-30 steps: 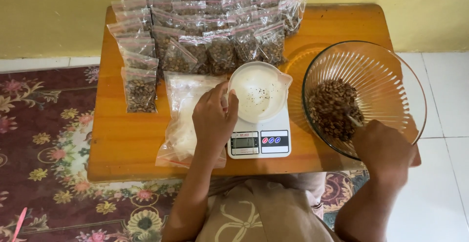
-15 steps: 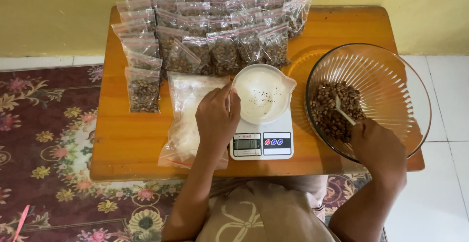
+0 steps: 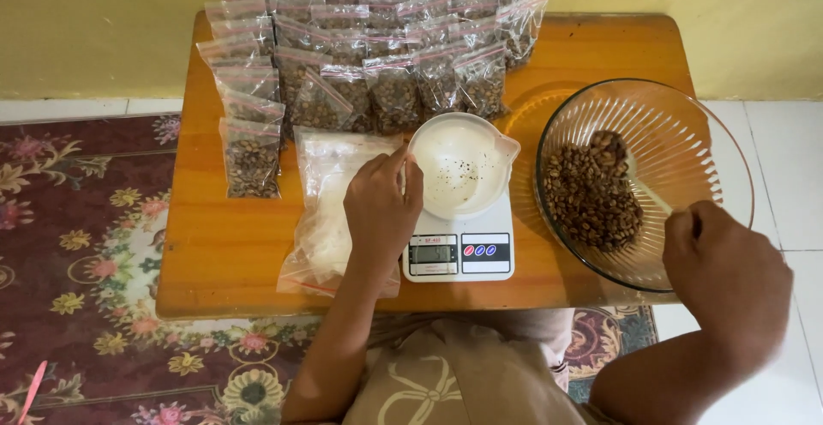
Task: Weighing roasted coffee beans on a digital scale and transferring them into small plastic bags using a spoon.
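1. White cup (image 3: 463, 166) sits on a small white kitchen scale (image 3: 459, 241), centre of the wooden table (image 3: 223, 253); cup is nearly bare inside, just a few dark specks
2. Left hand (image 3: 381, 210) rests at the cup's left rim, fingers curled w/ fingertips (image 3: 403, 163) touching the rim; thumb side hidden, so can't tell if it's pinching the rim or only steadying it
3. Left palm lies over a stack of clear empty bags (image 3: 330, 210), just left of the scale
4. Right hand (image 3: 724, 271) is closed in a fist at the near rim of the glass bowl (image 3: 686, 133), right of the scale; looks like a thin spoon handle (image 3: 651, 193) runs from the fist into the bowl, but it's blurred
5. Bowl holds a heap of brown coffee beans (image 3: 591, 193), piled toward its left side
6. Filled bags of beans (image 3: 377, 48), zip-top, stand in rows along the table's far edge; one filled bag (image 3: 251, 157) lies apart at the left
7. Table stands on a patterned floral rug (image 3: 77, 245) & white tile floor (image 3: 784, 159)
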